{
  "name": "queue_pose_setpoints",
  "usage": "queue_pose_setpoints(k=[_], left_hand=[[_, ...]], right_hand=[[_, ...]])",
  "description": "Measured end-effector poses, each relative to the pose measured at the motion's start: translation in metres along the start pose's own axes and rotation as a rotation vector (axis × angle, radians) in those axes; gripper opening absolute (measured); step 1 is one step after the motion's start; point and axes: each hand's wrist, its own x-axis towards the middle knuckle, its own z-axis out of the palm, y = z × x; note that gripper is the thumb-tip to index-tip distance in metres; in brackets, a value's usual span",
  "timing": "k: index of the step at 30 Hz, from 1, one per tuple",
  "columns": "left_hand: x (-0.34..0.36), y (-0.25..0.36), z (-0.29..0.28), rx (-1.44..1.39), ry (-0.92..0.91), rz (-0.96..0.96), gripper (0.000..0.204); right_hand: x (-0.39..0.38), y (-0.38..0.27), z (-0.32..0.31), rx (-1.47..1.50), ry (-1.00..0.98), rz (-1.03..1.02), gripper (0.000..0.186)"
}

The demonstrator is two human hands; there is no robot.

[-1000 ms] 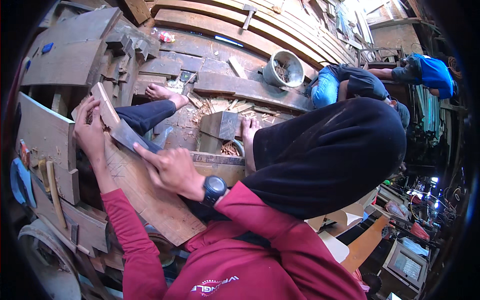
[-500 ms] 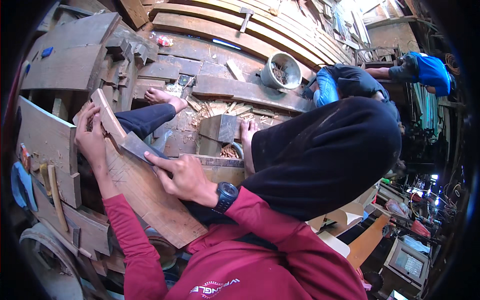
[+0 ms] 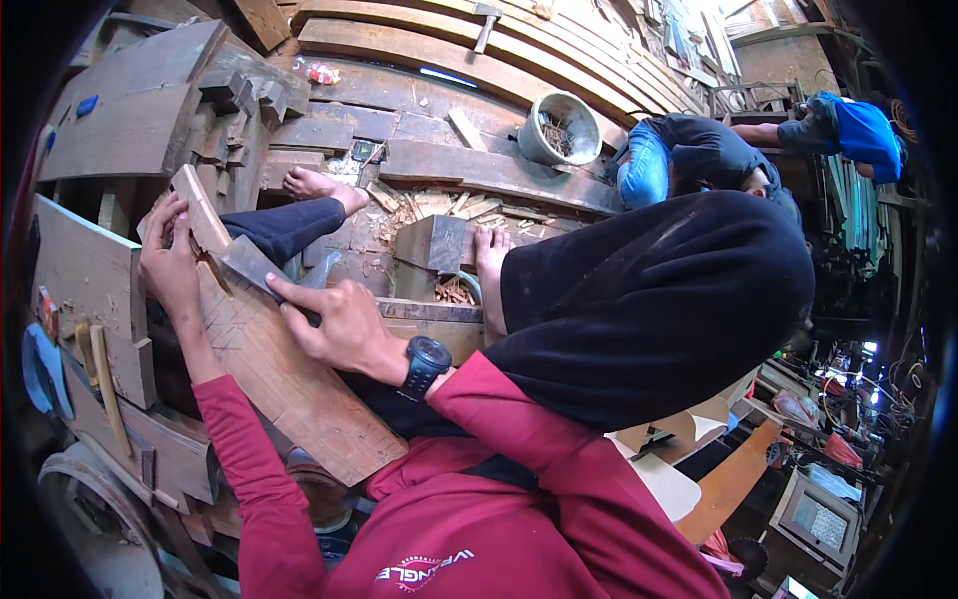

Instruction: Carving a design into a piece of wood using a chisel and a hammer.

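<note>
Against the shirt, a board is set aslant; by its far end, a strip is steadied in the loosely curled grip of the left hand. In the right hand's closed grip, a blade is held near the strip; contact cannot be told. Trimming seems under way; a firm brace and controlled stroke are called for.

It's a woodworking workshop — long planks, stacked wooden blocks, scattered wood chips.
</note>
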Motion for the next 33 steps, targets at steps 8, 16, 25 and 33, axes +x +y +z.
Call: queue_pose_setpoints(k=[8, 16, 25, 33], left_hand=[[0.002, 0.006, 0.0, 0.093, 0.0, 0.023, 0.013], [0.0, -0.016, 0.001, 0.054, -0.004, 0.009, 0.014], [0.003, -0.011, 0.001, 0.041, -0.012, 0.007, 0.012], [0.002, -0.013, 0.001, 0.025, -0.004, 0.001, 0.012]], right_hand=[[0.005, 0.004, 0.006, 0.015, 0.021, -0.039, 0.031], [-0.013, 0.002, 0.001, -0.005, -0.066, -0.004, 0.033], [-0.016, 0.006, -0.002, 0.045, 0.001, -0.065, 0.031], [-0.012, 0.004, 0.004, -0.003, -0.024, -0.036, 0.032]])
